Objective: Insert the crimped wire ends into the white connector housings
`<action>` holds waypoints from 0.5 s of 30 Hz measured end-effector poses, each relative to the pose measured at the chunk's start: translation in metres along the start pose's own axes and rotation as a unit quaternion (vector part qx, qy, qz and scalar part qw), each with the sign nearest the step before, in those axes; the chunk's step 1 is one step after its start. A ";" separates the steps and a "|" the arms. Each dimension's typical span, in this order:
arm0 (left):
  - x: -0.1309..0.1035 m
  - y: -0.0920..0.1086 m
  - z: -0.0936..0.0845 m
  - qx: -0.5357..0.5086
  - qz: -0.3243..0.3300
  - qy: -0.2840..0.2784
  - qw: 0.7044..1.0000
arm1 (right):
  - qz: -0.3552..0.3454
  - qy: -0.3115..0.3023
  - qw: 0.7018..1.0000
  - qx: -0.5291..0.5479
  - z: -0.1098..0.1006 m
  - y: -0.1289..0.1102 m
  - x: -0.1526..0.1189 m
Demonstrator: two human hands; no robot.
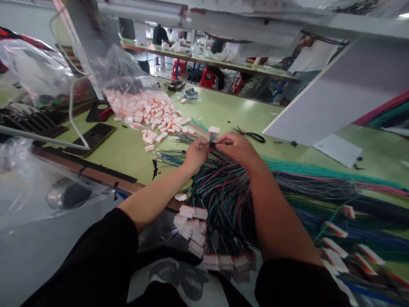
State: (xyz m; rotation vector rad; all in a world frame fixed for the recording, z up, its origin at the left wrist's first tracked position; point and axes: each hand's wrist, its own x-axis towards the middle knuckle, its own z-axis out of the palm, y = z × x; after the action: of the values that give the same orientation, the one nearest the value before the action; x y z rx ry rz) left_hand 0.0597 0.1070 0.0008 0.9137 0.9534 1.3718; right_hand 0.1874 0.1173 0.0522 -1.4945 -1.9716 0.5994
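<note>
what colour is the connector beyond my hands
The connector is white and pinkish-orange, in the head view.

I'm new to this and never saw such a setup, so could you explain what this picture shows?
There is no machine here: these are a person's own bare hands. The single picture comes from a camera worn on the head, looking forward and down. On the green table lie a heap of small white and orange plugs spilling from a clear bag, a pair of scissors and a long spread of colored wires. The left hand and right hand meet at a thin bunch of wires just below one plug. Between them they hold it up, though exactly which fingers pinch is too small to tell.
</note>
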 end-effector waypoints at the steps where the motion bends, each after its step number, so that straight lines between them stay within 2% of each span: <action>1: 0.000 0.000 0.000 0.004 0.006 -0.002 1.000 | -0.009 0.010 1.000 -0.017 0.001 -0.001 0.000; 5: -0.001 -0.001 0.000 0.006 0.035 -0.012 0.999 | -0.024 0.029 0.998 -0.053 0.007 0.000 0.003; 8: 0.001 -0.002 0.000 0.016 0.065 -0.029 0.997 | -0.026 0.034 0.998 -0.040 0.010 0.001 0.004; 15: -0.002 0.000 -0.004 0.050 0.100 -0.049 0.993 | -0.002 0.051 0.998 -0.045 0.013 -0.005 0.001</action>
State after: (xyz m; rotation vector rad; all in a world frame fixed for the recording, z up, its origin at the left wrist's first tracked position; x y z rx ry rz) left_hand 0.0559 0.1047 -0.0007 1.1670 0.8805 1.4417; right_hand 0.1743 0.1172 0.0461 -1.5434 -1.9453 0.4304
